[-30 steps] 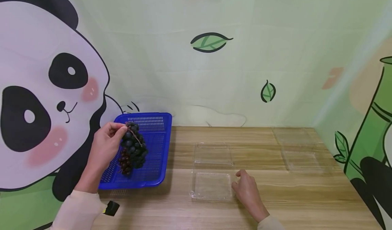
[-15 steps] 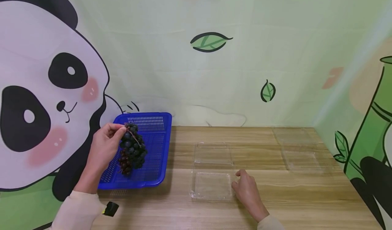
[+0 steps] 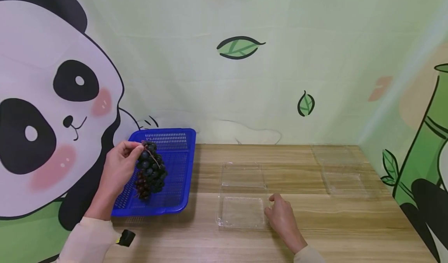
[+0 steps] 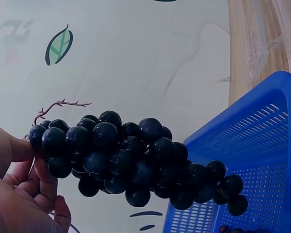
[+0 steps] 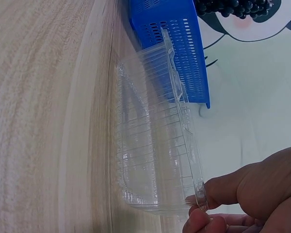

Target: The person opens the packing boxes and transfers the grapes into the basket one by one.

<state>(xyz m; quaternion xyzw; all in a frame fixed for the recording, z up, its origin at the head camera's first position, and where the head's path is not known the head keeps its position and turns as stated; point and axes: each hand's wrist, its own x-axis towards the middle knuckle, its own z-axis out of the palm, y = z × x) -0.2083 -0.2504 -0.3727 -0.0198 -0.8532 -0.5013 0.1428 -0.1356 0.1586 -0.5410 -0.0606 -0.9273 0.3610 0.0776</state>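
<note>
My left hand (image 3: 119,169) pinches the stem end of a bunch of black grapes (image 4: 121,160). The bunch hangs over the blue basket (image 3: 180,177), clear of its rim in the left wrist view. Below it, a smaller bunch of reddish grapes (image 3: 141,185) shows in the basket, partly hidden. To the right, a clear plastic clamshell box (image 3: 242,212) lies unfolded on the table, lid half toward the back. My right hand (image 3: 282,221) holds the right rim of its near half between thumb and fingers, as the right wrist view (image 5: 201,194) shows.
A second clear clamshell box (image 3: 344,183) lies unfolded at the back right of the wooden table (image 3: 350,232). Behind the table hangs a pale green cloth (image 3: 196,80) printed with pandas and leaves. The basket stands at the table's left, close to the cloth.
Almost nothing differs. The left hand and the black grapes have shifted very slightly to the left; the right hand stays at the box rim.
</note>
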